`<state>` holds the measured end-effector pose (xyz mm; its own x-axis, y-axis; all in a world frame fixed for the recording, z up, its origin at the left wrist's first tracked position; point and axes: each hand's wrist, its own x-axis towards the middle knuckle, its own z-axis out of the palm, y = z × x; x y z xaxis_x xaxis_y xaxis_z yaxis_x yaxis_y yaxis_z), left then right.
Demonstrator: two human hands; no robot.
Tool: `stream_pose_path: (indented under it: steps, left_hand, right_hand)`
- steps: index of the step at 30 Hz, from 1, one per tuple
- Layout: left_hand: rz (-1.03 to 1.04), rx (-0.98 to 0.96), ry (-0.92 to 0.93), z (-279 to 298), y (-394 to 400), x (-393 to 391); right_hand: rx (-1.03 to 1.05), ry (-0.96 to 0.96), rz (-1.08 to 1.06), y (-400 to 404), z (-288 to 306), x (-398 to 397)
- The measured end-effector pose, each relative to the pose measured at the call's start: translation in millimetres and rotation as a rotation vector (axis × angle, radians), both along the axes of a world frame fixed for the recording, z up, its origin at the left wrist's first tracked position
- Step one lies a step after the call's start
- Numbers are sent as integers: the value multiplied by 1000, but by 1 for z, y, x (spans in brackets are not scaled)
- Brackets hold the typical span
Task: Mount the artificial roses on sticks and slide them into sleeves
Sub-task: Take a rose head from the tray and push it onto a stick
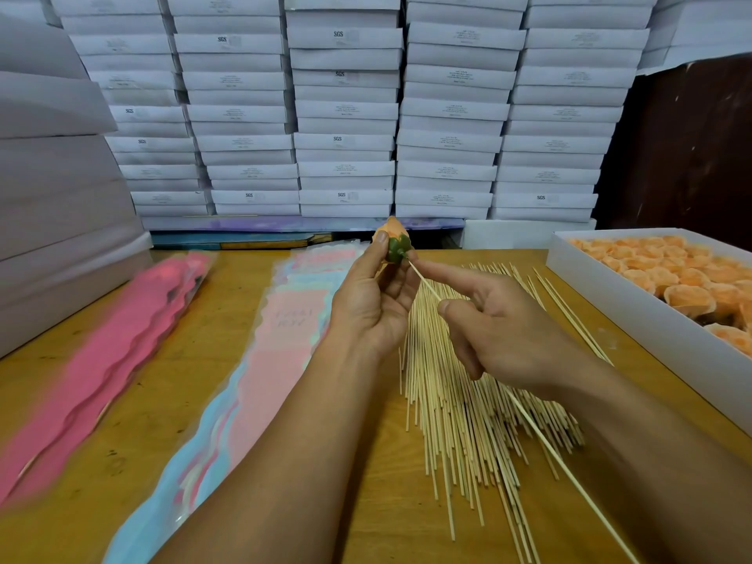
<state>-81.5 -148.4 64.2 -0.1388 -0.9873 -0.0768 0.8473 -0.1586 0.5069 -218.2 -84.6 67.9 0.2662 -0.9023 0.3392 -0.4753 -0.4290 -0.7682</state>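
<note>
a worker sits at a scuffed wooden table walled in by tall stacks of white boxes, some stamped "sgs". above the table's middle, the left hand pinches an orange artificial rose by its green base, fingers curled around it. the right hand grips a thin wooden stick between thumb and curled fingers, forefinger stretched along it, the tip touching the rose's base. a loose heap of sticks lies on the table under the right hand. left of the heap lie pastel sleeves, and further left, pink sleeves. right of the heap, a white tray holds more orange roses.
</note>
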Motion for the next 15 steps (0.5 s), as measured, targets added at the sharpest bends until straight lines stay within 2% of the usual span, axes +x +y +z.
stream_pose_path:
  steps: [15]
  left_hand:
    - [-18,-15,1,4,4,-2]
  right_hand:
    - [-11,-57,21,-2,-1,-1]
